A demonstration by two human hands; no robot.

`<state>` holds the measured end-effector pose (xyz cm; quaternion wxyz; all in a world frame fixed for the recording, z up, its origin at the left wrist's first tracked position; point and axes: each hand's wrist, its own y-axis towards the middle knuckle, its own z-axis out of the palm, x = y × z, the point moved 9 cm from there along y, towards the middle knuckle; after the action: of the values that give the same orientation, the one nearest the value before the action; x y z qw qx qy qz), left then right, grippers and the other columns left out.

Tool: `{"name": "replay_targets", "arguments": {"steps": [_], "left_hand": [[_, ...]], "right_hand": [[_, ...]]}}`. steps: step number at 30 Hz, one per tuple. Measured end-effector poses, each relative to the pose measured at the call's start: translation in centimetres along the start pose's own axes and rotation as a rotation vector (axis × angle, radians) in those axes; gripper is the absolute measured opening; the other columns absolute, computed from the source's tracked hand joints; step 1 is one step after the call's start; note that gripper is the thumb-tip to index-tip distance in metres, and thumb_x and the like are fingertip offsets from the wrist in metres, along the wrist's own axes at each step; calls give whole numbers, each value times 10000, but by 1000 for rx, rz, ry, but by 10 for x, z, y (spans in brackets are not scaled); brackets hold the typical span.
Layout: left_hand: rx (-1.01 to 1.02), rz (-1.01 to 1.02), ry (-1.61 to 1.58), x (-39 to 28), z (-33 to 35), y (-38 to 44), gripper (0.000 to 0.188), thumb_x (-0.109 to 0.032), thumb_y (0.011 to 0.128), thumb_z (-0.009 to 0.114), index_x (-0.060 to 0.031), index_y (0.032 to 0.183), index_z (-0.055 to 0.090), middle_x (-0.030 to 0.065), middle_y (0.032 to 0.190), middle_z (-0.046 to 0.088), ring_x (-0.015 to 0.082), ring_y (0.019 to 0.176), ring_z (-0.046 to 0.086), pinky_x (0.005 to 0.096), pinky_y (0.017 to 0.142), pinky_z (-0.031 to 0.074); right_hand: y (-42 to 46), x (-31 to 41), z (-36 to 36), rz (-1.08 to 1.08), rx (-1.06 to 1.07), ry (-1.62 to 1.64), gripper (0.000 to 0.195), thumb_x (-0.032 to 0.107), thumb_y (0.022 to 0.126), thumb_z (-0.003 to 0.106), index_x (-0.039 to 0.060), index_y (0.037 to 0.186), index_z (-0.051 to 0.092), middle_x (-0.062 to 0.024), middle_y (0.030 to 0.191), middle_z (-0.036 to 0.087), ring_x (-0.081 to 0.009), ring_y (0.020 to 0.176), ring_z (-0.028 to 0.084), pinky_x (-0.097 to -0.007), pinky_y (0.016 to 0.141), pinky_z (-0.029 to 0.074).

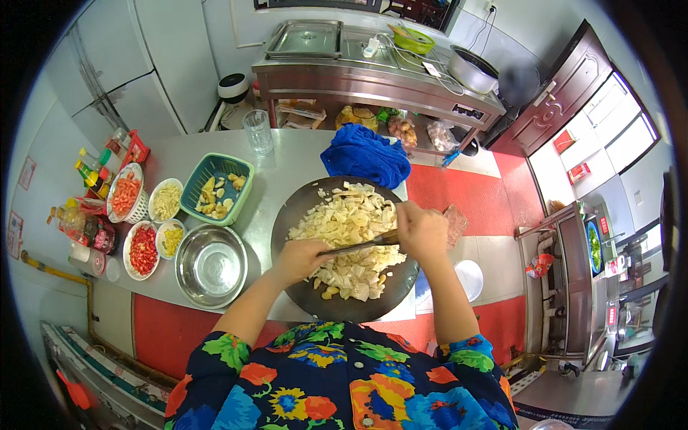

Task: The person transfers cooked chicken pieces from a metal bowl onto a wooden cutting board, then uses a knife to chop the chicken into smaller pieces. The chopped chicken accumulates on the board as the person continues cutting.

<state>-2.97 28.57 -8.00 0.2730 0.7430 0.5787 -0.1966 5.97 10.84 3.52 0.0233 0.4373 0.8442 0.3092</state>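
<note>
My right hand [423, 230] grips the wooden handle of a kitchen cleaver [359, 246], seen almost edge-on with its spine upward. At the blade's front end, the fingers of my left hand [300, 261] hold the steel. The cleaver lies across a heap of pale chopped vegetable pieces [349, 215], whose exact kind I cannot tell. Under them is a round dark chopping board [290, 215]. A few whole cloves, apparently garlic, sit at the heap's near edge. The blade's cutting edge is hidden.
Left of the board stand a steel bowl [211, 267], a green basket [244, 207] with peeled ginger and garlic, and bowls of chopped red peppers [143, 250] and diced tomato-like pieces [126, 196]. A blue cloth [366, 156] touches the board's far side; a glass [258, 133] stands farther left.
</note>
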Motion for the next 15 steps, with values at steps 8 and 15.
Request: {"name": "replay_targets", "arguments": {"steps": [8,15], "left_hand": [[178,-39,142,5,39,37,217,-315,826,617,-109,858,673,102,778,650,311,726,627,410,645,477],[253,-69,174,-7,42,38,235,-333,815,626,-102,805,673,118,787,645,319,756,620,420,656,472]], "right_hand": [[-19,-85,49,174,119,126,284,270,892,515,57,720,591,-176,642,601,-376,611,600,-447,574,470],[-62,-107,44,351,77,284,275,231,899,492,45,725,598,-191,663,591,-383,614,580,-455,570,448]]}}
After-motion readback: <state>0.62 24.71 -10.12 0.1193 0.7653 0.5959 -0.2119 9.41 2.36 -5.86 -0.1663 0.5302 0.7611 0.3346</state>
